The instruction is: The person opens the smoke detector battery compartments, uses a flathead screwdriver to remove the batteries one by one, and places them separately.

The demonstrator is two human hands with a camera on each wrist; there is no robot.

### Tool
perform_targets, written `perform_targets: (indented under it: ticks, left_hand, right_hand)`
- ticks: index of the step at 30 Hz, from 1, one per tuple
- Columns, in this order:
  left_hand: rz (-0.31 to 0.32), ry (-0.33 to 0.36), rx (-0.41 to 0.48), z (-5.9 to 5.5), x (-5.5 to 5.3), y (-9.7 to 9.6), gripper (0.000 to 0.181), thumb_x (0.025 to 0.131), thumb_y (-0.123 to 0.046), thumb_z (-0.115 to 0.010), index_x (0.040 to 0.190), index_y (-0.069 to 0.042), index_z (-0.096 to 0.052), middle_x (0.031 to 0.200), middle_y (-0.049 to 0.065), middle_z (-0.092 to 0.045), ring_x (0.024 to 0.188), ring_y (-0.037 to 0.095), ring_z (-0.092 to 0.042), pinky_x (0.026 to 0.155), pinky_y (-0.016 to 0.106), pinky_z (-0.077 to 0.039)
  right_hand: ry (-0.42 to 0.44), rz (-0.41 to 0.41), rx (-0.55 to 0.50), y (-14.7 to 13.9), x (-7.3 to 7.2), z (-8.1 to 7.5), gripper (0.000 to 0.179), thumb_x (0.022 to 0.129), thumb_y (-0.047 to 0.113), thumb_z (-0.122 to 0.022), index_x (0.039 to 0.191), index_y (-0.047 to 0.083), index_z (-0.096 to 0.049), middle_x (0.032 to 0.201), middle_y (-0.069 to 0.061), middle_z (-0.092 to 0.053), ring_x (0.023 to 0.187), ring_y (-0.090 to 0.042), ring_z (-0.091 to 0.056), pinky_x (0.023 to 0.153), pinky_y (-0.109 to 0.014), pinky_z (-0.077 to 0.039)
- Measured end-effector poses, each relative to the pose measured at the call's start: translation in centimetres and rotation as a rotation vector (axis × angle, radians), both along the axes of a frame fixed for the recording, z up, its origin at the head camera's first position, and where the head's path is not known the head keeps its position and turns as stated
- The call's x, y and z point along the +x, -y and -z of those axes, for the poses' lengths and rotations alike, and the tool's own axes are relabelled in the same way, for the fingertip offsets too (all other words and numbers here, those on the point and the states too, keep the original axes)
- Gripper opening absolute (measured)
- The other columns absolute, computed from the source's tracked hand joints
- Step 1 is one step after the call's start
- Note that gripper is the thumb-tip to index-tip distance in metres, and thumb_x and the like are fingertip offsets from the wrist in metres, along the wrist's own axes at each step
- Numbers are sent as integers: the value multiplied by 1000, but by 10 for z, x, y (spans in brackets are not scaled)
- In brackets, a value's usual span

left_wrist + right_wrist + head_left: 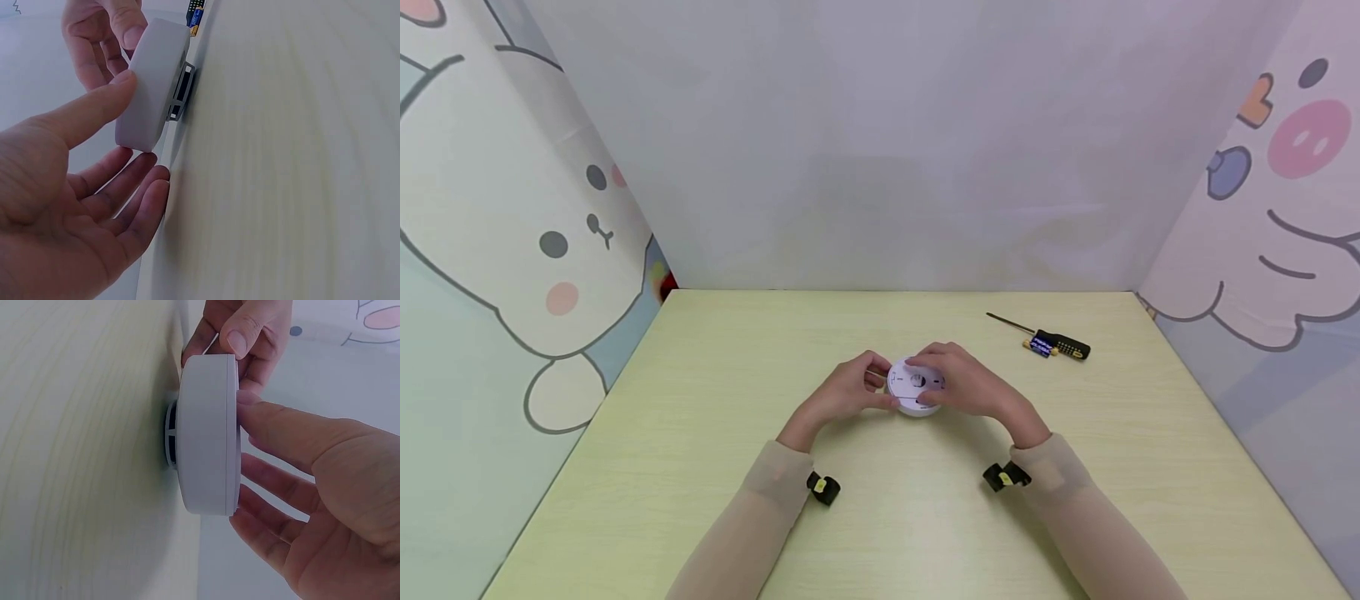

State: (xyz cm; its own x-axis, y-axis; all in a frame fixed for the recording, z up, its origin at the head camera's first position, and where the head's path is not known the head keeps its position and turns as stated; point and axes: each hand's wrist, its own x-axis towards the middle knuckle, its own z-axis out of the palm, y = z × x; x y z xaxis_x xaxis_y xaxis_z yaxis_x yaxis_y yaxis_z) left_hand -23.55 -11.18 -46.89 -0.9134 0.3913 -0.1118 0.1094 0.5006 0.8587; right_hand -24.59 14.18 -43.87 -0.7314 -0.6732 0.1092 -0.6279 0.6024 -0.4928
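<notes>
A round white smoke detector [904, 385] sits at the middle of the table, its flat marked back facing up. In the right wrist view its vented dark-slotted part [170, 434] points down at the tabletop. My left hand [850, 387] holds the left rim, thumb on the near side and fingertips at the far side. My right hand [966, 383] grips the back plate from the right, thumb and fingers spread over its face and edge. The palm of the left hand [69, 200] stands off from the casing.
On the pale wooden table [700, 433], a black screwdriver [1063, 346] lies at the back right. Blue and yellow batteries [1040, 347] lie against its handle. A white curtain [865, 167] hangs behind, with cartoon-printed cloth on both sides.
</notes>
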Motion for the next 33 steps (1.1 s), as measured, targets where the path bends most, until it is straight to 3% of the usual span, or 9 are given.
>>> perform_targets:
  ticks: [8,18,33]
  left_hand:
    - [-8,9,11,-1,1,1,56,89,-24,-90,134,-10,-59,131,5,-68,121,24,-65,106,44,-53]
    - [-4,18,-1,-2,2,1,60,90,-28,-88,139,-10,-58,135,6,-66,125,26,-64,108,46,-53]
    - [-36,-63,-52,-7,2,3,68,95,-31,-83,150,-6,-52,139,11,-66,120,25,-67,105,45,-55]
  right_hand:
    - [11,1,0,-1,-2,-1,57,90,19,-87,142,6,-67,136,-12,-66,123,-30,-58,100,-45,-52]
    - [36,73,-19,-20,-2,-8,71,89,27,-89,151,8,-59,143,-15,-62,133,-35,-56,111,-56,-47]
    - [123,150,8,-35,15,7,93,87,44,-88,161,8,-43,151,-19,-54,121,-34,-66,96,-52,-58]
